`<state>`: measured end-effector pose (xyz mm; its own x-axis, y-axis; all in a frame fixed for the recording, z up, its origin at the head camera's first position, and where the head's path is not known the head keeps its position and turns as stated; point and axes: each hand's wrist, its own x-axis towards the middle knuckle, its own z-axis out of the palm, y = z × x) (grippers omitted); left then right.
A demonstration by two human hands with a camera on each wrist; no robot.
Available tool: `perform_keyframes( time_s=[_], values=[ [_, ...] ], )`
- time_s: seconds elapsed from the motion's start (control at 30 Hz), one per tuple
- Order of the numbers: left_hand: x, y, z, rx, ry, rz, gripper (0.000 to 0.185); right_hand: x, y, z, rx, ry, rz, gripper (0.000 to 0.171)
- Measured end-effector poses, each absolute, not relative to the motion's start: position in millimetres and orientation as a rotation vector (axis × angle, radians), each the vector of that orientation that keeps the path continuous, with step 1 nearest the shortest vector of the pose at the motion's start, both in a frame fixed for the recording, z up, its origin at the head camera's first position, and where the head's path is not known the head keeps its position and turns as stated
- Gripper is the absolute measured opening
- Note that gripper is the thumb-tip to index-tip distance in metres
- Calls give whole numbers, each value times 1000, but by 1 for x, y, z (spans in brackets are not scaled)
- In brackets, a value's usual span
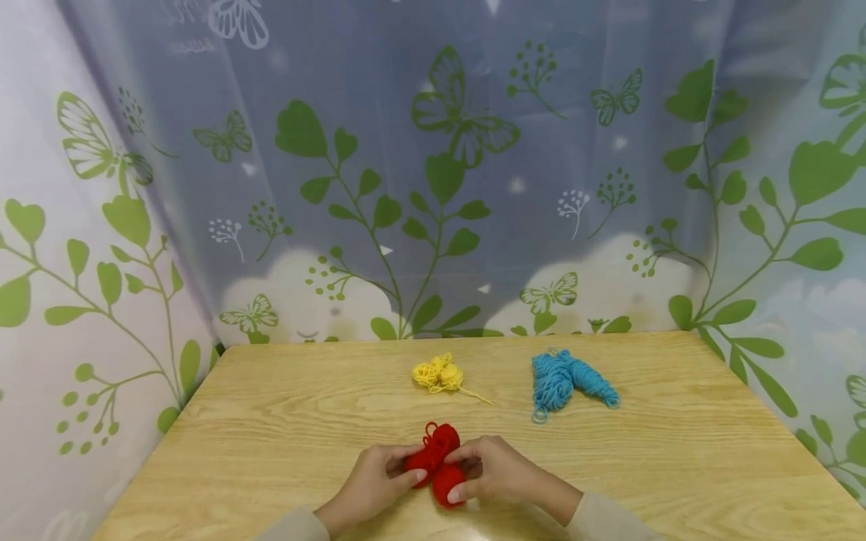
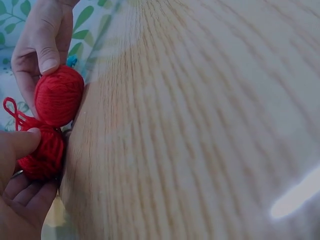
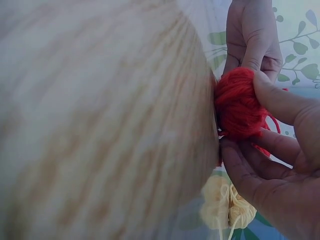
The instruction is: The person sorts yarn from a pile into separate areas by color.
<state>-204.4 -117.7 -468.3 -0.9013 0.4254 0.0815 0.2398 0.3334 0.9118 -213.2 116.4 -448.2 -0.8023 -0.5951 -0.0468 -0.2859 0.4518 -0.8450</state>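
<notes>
Both hands pinch the same bundle of red yarn point(image 1: 436, 462) near the front edge of the wooden table point(image 1: 271, 421). From the head view I see the left hand point(image 1: 372, 481) curled round the bundle's left side, thumb on top and fingers tucked beneath, and the right hand point(image 1: 494, 469) closing on it from the right, fingertips pressed into the wool. Neither hand lies flat; each has its fingers bent onto the yarn.

My left wrist view shows the red yarn point(image 2: 52, 125) as two rounded lumps joined at a narrow waist. That view's own hand point(image 2: 20, 185) holds the lower lump with the thumb laid over it and the fingers cupped under, while the opposite hand point(image 2: 42, 45) presses its thumb onto the upper lump. A small loop of red strand sticks out to the left.

My right wrist view gives the red wool point(image 3: 240, 102) squeezed between this hand's thumb and fingers point(image 3: 270, 165), with the other hand point(image 3: 252, 40) gripping it from behind. The bundle rests at the table surface point(image 3: 100, 125); I cannot tell whether it touches or is lifted slightly.

Farther back on the table I see a small yellow yarn tangle point(image 1: 440, 373) with a loose strand trailing right, and to its right, well apart, a blue yarn skein point(image 1: 564, 379). Behind the table hangs a curtain point(image 1: 433, 165) printed with green leaves and butterflies.
</notes>
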Motion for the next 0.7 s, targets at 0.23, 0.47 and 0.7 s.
perform_keyframes(
  time_s=[0.23, 0.47, 0.7],
  values=[
    [-205, -117, -468, 599, 2401, 1619, 42, -213, 118, -449, -747, 2390, -1263, 46],
    [-204, -121, -467, 589, 2401, 1617, 43, -214, 124, -448, -775, 2419, -1273, 44],
    [-205, -129, -465, 608, 2490, 1529, 44, -220, 141, -441, -818, 2425, -1326, 43]
  ],
)
